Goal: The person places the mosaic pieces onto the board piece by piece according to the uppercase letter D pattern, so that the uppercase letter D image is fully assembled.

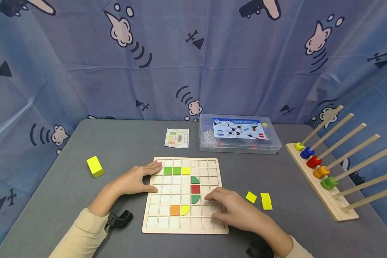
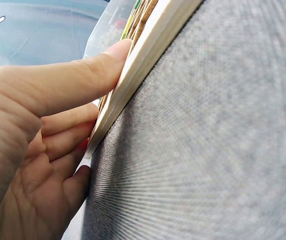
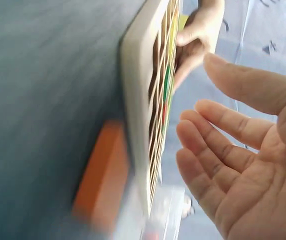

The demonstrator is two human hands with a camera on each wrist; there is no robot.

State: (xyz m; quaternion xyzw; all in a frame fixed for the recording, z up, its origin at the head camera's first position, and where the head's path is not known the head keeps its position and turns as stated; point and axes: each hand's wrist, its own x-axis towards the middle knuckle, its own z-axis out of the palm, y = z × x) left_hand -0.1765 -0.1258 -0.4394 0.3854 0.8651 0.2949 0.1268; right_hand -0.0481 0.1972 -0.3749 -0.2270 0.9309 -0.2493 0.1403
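A wooden grid board (image 1: pixel 164 226) lies flat on the grey table, several coloured tiles in its cells. Among them are a red square tile (image 1: pixel 195 189), an orange square tile (image 1: pixel 175 210) and a yellow rounded tile (image 1: pixel 185 210). My left hand (image 1: pixel 133 181) rests on the board's left side; in the left wrist view its thumb (image 2: pixel 83 82) touches the rim. Over the right part of the board hovers my right hand (image 1: pixel 235 209), fingers loosely bent. The right wrist view shows nothing between that hand's thumb and fingers (image 3: pixel 218 150).
Loose yellow tiles (image 1: pixel 266 201) lie right of my right hand. An orange block (image 3: pixel 103 175) is blurred beside the board. A yellow block (image 1: pixel 95 166) stands left. Behind are a pattern card (image 1: pixel 176 138) and a clear plastic box (image 1: pixel 238 146); a peg stand (image 1: pixel 345 213) is at right.
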